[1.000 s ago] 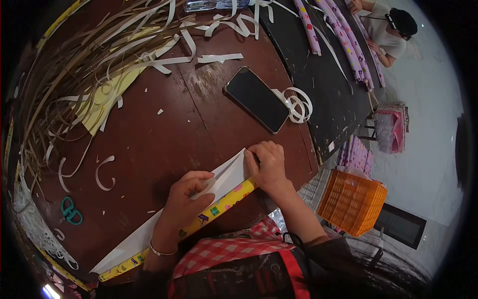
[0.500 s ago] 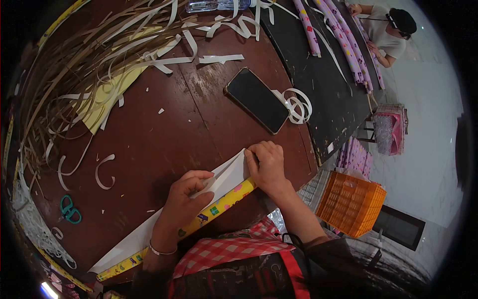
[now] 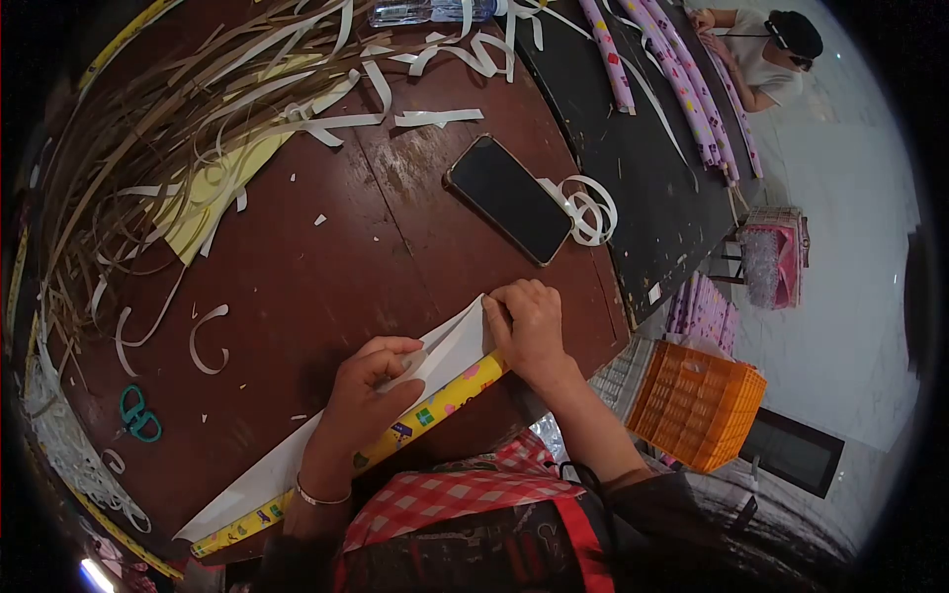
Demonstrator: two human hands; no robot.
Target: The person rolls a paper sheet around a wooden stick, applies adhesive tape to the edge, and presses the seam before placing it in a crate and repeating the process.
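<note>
A long yellow patterned paper roll (image 3: 440, 405) with a white inner side lies slanting along the near edge of the brown table (image 3: 326, 247). My left hand (image 3: 374, 395), with a bracelet at the wrist, rests over its middle, thumb and fingers curled around a small pale piece at the white side. At the roll's upper right end, my right hand (image 3: 527, 321) pinches the corner of the white paper between thumb and fingers. A phone (image 3: 510, 201) lies beyond my right hand, beside a coil of white strip (image 3: 591, 212).
Brown strips (image 3: 129, 148) and a yellow sheet (image 3: 222, 183) cover the far left. Teal scissors (image 3: 139, 415) lie at left. Purple patterned rolls (image 3: 682, 79) sit on a black table (image 3: 633, 188), near another person (image 3: 766, 54). An orange crate (image 3: 697, 405) stands at right.
The other person's arm at the upper right has shifted slightly up along the purple rolls. My hands and the yellow roll look almost unchanged.
</note>
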